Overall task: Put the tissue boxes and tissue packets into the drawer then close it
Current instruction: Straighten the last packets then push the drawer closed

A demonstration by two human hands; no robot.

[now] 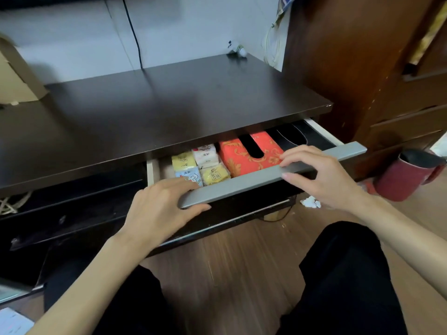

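The drawer (pixel 244 182) under the dark tabletop stands partly open, its grey front rail facing me. Inside lie a red tissue box with gold pattern (pixel 242 153) and several small tissue packets (pixel 200 164) in yellow, white and blue to its left. A dark box (pixel 290 137) sits at the drawer's right end. My left hand (pixel 159 209) grips the left part of the rail, fingers over its top edge. My right hand (pixel 319 175) holds the rail further right, fingers curled over it.
The dark tabletop (pixel 157 112) carries a cardboard box (pixel 17 78) at far left and a small white object (pixel 238 52) at the back. A red kettle (pixel 406 175) stands on the wooden floor at right beside a brown cabinet (pixel 362 68). My knees are below.
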